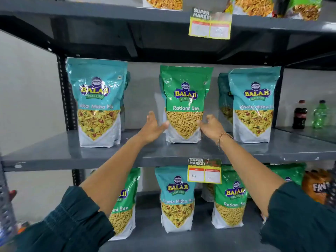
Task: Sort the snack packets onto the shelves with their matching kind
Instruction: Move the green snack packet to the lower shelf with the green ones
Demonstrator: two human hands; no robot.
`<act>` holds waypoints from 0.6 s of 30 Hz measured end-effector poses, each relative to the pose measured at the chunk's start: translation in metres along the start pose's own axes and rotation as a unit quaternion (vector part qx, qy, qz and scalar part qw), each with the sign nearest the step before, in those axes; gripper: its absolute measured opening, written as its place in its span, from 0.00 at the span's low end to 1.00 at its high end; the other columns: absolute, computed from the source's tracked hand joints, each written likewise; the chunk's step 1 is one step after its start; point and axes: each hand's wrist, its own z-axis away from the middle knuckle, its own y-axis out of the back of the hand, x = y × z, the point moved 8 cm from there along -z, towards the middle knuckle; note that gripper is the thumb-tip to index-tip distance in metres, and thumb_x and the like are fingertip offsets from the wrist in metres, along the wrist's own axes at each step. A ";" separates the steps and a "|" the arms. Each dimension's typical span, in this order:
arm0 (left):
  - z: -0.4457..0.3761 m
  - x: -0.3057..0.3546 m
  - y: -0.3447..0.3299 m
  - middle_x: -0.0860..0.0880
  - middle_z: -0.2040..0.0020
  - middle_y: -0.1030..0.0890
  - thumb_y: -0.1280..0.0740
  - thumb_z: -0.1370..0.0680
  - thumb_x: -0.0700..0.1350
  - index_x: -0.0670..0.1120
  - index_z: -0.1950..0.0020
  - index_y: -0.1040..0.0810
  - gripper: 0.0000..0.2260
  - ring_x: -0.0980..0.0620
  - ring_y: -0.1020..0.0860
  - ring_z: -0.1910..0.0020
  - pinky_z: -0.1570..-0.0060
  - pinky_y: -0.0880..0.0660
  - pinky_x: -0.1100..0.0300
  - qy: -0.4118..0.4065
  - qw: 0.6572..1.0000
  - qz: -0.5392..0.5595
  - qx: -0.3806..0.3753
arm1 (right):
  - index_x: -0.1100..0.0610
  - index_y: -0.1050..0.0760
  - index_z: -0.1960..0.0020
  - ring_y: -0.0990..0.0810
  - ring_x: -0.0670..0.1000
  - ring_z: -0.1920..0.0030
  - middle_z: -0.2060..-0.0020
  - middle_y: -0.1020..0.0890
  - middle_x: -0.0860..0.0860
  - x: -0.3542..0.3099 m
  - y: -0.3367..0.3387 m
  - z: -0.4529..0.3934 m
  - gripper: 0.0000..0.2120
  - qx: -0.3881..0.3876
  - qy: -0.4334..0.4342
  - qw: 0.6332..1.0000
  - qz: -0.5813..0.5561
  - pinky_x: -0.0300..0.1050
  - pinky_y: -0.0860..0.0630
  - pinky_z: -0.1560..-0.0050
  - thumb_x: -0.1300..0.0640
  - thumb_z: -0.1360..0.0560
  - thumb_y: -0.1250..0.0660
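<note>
On the middle shelf [54,151], the leftmost thing is a teal packet [99,104] of mixed snack, standing upright with another teal packet half hidden behind it. Next comes the left hand [153,128], fingers spread wide, its thumb just touching the lower left edge of the green packet [185,104]. That packet stands at the middle of the shelf, upright, its long axis vertical, its label facing outward and its clear window showing thin yellow sticks. The right hand [211,127] is at the packet's lower right edge, fingers curled but open, touching or just beside it; neither hand closes around it. A thread bracelet [222,138] circles the right wrist. Farther right stands a second teal packet [253,104] of the mix, with one more behind it. On the lower shelf [200,239] stand, from the left, a green packet partly behind the left arm, a teal one and another green one, all upright.
</note>
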 end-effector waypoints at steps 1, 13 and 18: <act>-0.008 0.002 -0.006 0.43 0.21 0.50 0.41 0.22 0.57 0.38 0.24 0.60 0.39 0.47 0.51 0.22 0.27 0.49 0.57 -0.011 1.000 0.006 -0.009 | 0.64 0.40 0.31 0.31 0.60 0.33 0.32 0.31 0.62 0.001 -0.004 -0.007 0.30 -0.010 0.009 1.000 -0.026 0.52 0.33 0.36 0.46 0.25 0.38; -0.048 -0.008 -0.029 0.46 0.41 0.18 0.29 0.28 0.49 0.43 0.40 0.24 0.20 0.47 0.20 0.43 0.35 0.27 0.47 0.003 0.991 0.130 -0.035 | 0.63 0.29 0.42 0.22 0.49 0.50 0.49 0.21 0.54 0.005 -0.018 -0.038 0.20 -0.059 0.045 0.959 -0.274 0.36 0.24 0.57 0.60 0.31 0.28; -0.023 -0.005 -0.014 0.47 0.44 0.17 0.27 0.31 0.52 0.45 0.44 0.21 0.18 0.46 0.20 0.43 0.38 0.26 0.48 0.021 0.996 0.088 0.006 | 0.64 0.28 0.43 0.21 0.52 0.49 0.48 0.20 0.56 -0.006 -0.011 -0.014 0.20 -0.056 0.053 0.955 -0.285 0.44 0.23 0.50 0.61 0.33 0.27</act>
